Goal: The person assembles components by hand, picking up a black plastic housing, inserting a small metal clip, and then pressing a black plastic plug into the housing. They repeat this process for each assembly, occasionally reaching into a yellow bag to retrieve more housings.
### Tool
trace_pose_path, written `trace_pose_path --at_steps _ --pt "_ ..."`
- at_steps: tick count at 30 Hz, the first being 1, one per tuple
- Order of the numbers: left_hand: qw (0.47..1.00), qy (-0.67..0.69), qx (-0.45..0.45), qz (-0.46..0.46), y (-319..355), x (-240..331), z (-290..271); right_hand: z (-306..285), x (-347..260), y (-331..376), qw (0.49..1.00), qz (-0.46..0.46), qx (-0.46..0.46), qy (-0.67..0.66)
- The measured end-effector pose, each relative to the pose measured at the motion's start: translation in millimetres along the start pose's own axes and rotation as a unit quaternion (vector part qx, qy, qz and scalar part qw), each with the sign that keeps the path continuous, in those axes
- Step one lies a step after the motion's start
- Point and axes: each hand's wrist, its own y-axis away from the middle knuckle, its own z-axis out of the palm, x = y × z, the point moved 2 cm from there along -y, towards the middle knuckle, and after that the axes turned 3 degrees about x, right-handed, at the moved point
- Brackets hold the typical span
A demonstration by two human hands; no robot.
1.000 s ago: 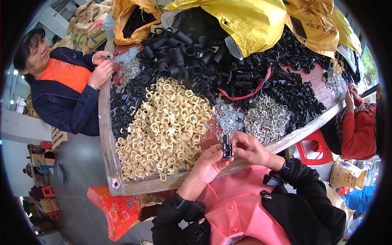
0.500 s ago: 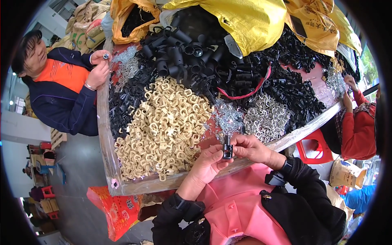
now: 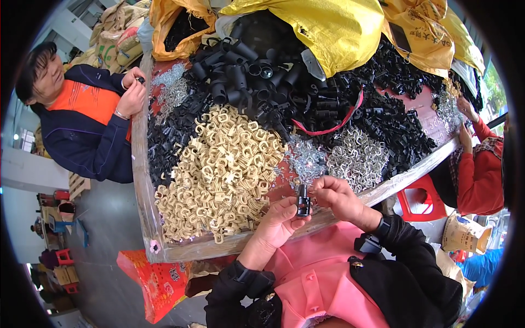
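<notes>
My left hand (image 3: 277,223) grips a small black plastic part (image 3: 303,206), upright, with a narrow stem on top and openings in its side. Just right of the part, my right hand (image 3: 338,200) is closed, thumb and fingertips pinched together. Whether something tiny sits in that pinch, I cannot make out. Ahead of both hands lies a heap of small shiny metal pieces (image 3: 306,160). Left of it spreads a big pile of beige clip-like pieces (image 3: 219,169), and right of it a pile of bent silver metal hooks (image 3: 358,158).
Black plastic parts (image 3: 322,104) cover the back of the wooden-edged table (image 3: 191,251). Yellow sacks (image 3: 339,27) stand behind them. A co-worker (image 3: 82,120) handles a small part at the left; another in red sleeves (image 3: 481,175) works at the right. A red stool (image 3: 420,198) is beside the table.
My right hand has drawn back slightly to the right, away from the black part. My left hand keeps its hold. The left co-worker's fingers have shifted around their part.
</notes>
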Motion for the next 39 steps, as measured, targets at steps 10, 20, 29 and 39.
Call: trace_pose_path --at_steps 10,20,29,39 --pt "0.992 -0.085 0.069 0.057 0.5 5.7 15.7 6.7 -16.9 4.5 0.951 -0.198 -0.016 0.239" --pt "0.999 0.036 0.008 0.018 1.3 -0.3 13.1 17.1 -17.0 7.6 0.916 -0.248 -0.001 0.314" --pt "0.999 0.002 0.031 0.026 4.1 -3.8 10.3 18.8 -21.5 12.7 0.869 -0.288 0.034 0.401" --pt "0.992 -0.06 0.078 0.083 6.4 0.9 15.4 15.8 -23.6 13.2 0.894 -0.3 -0.02 0.333"
